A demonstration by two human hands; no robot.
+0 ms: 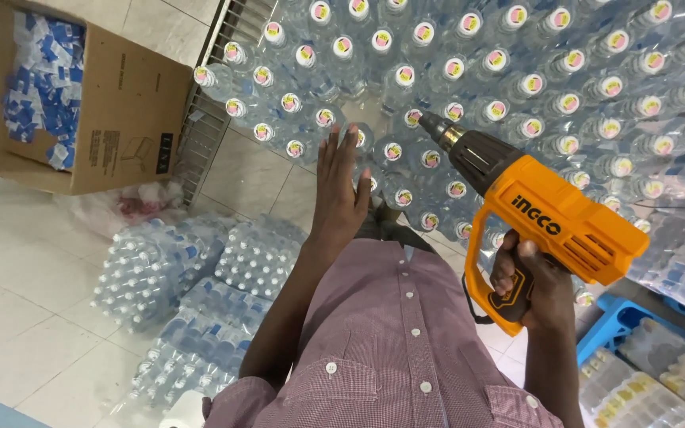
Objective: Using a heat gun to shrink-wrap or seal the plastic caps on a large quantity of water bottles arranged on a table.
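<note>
My right hand (534,287) grips the handle of an orange and black heat gun (545,214). Its metal nozzle points up-left at a large mass of clear water bottles (517,71) with pink and yellow caps, wrapped in plastic film. My left hand (338,186) is flat with fingers spread, pressed against the film at the near edge of the bottles, just left of the nozzle. My checked pink shirt fills the lower middle.
Shrink-wrapped bottle packs (192,293) lie on the tiled floor at lower left. A cardboard box (120,119) of blue-and-white labels stands at upper left beside a metal grate (208,119). A blue crate (616,321) and more packs sit at lower right.
</note>
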